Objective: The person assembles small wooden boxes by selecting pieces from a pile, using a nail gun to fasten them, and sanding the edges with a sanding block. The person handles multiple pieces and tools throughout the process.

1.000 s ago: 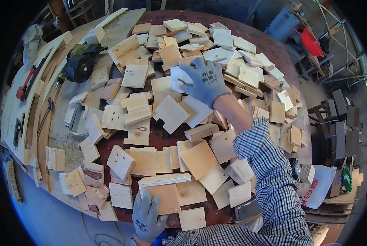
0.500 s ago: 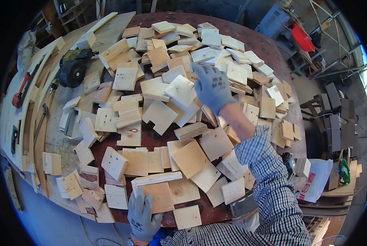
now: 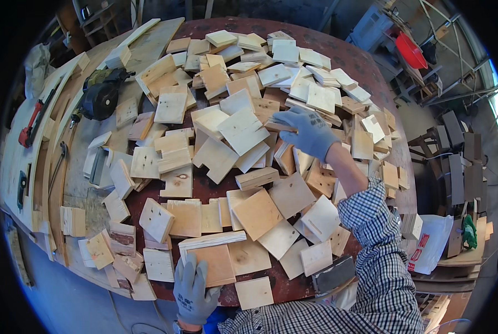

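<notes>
Both my hands wear grey gloves. My left hand (image 3: pixel 196 292) rests at the near edge of the table, fingers stretched out, their tips against a tan wooden block (image 3: pixel 215 267). A long-edged pale block (image 3: pixel 213 241) lies just beyond it. My right hand (image 3: pixel 310 133) is over the middle of the pile, with thumb and fingers apart. Its fingertips reach the end of a small wood piece (image 3: pixel 272 126); a firm grip on it does not show. Left of those fingertips a large pale square block (image 3: pixel 243 131) lies tilted on others.
Loose wooden blocks cover much of the dark red table (image 3: pixel 338 42). On the left board lie a black power tool (image 3: pixel 99 99), a red-handled tool (image 3: pixel 32 123) and long planks (image 3: pixel 143 33). A white plastic bag (image 3: pixel 431 242) hangs at the right, near a red basin (image 3: pixel 410 51).
My right hand has drawn nearer and to the right, its fingers now pointing left. The pale square block has shifted slightly nearer. My left hand stays in place.
</notes>
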